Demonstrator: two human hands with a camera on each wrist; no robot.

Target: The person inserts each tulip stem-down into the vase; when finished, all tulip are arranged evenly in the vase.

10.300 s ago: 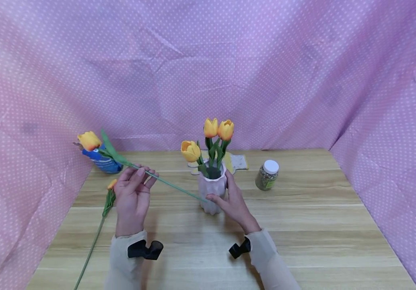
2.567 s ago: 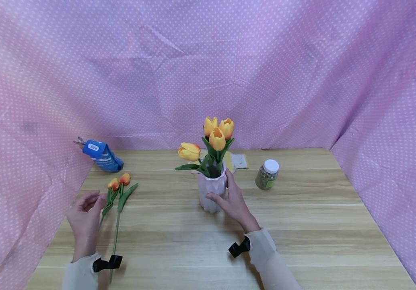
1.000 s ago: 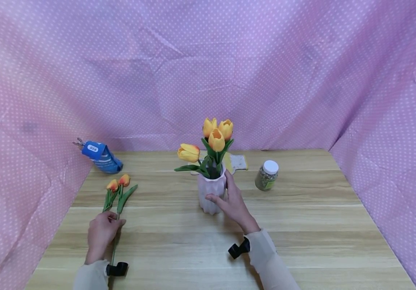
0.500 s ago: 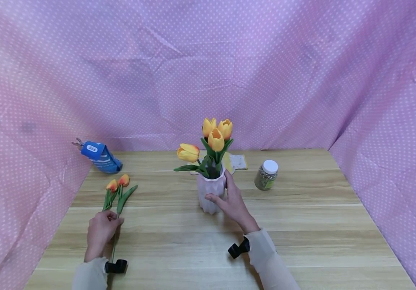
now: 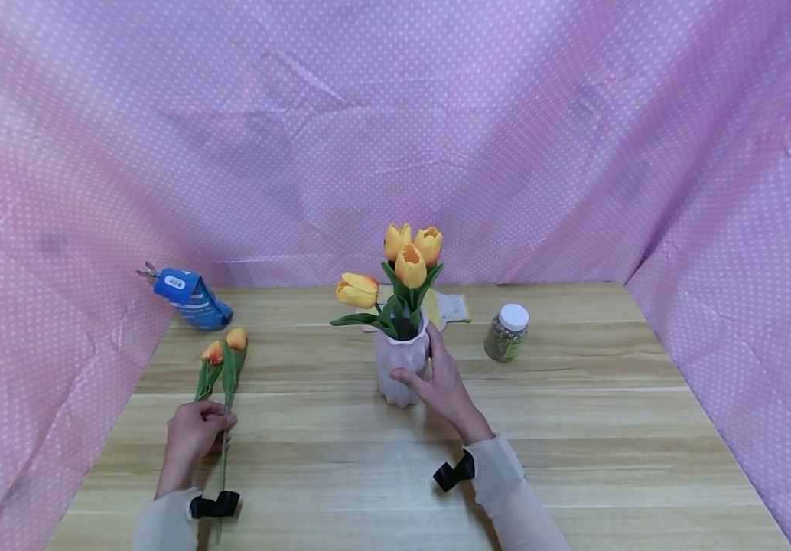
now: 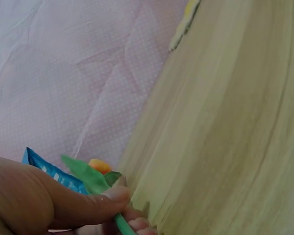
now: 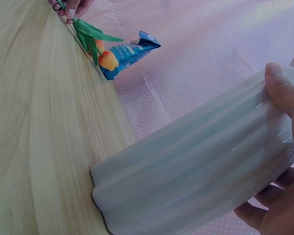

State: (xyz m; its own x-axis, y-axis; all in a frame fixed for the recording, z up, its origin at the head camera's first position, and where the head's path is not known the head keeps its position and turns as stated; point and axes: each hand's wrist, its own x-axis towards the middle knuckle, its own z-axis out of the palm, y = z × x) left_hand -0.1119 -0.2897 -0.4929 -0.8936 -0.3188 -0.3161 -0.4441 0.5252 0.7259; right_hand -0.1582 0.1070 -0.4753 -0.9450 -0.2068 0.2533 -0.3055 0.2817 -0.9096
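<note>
My left hand (image 5: pixel 192 432) pinches the green stem of an orange-yellow tulip (image 5: pixel 235 339) at the left of the table. In the left wrist view, thumb and fingertips close on that stem (image 6: pixel 122 224), just below its leaf. Another tulip (image 5: pixel 213 352) lies beside it, its stem partly hidden by the hand. At the centre, my right hand (image 5: pixel 447 390) grips a white fluted vase (image 5: pixel 398 363), which stands upright on the table. Several yellow tulips (image 5: pixel 411 266) stand in the vase, one leaning left. The right wrist view shows my thumb and fingers round the vase wall (image 7: pixel 196 166).
A blue bag (image 5: pixel 196 298) with a clip at its top sits at the back left. Right of the vase stands a white-lidded jar (image 5: pixel 507 334) of small green-brown pieces. Behind the vase lies a flat yellow and white piece (image 5: pixel 452 308). Pink dotted cloth (image 5: pixel 395 138) surrounds the wooden table.
The tulip my left hand held earlier now stands in the vase. That hand has moved left and pinched another tulip's stem; its flower and leaf have just turned. My right hand stays on the vase.
</note>
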